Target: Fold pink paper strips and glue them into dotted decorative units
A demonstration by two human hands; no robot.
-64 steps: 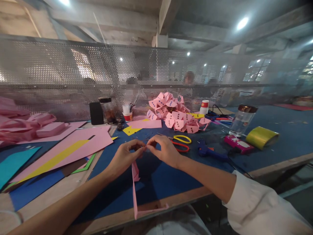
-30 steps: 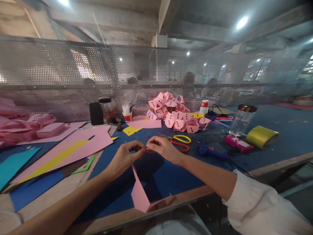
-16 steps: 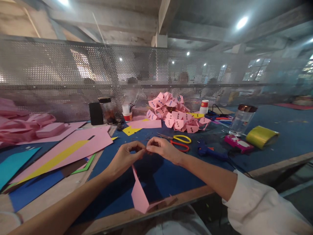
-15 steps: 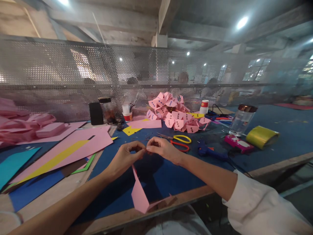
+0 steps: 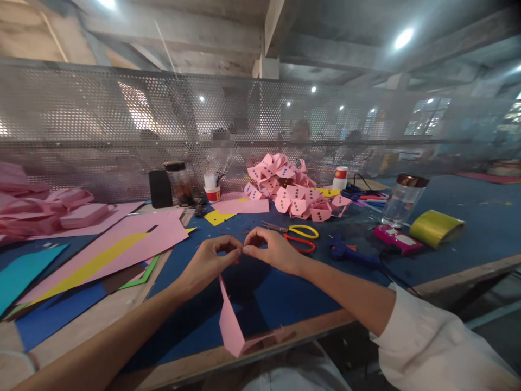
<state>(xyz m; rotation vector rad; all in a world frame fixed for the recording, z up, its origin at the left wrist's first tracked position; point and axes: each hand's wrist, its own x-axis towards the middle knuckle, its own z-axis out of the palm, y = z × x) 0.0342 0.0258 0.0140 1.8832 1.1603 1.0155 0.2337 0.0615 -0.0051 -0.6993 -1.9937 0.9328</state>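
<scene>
One blue table (image 5: pixel 280 301) bore dotted pink pieces (image 5: pixel 301 199) heaped toward its far side, probably out of the hands' way. The left hand (image 5: pixel 207 262) and right hand (image 5: pixel 277 252) met at the fingertips, perhaps to steady each other; the left pinched a folded pink strip (image 5: pixel 231 328), which dangled below it, while I couldn't tell what the right's curled fingers gripped, if anything.

L hand (image 5: pixel 209 258): holding folded pink ppr (image 5: pixel 231 328), hanging dn
R hand (image 5: pixel 272 250): touching L hand
Scissors (image 5: pixel 303 233): lying nr R hand, on surface (image 5: pixel 288 298)
</scene>
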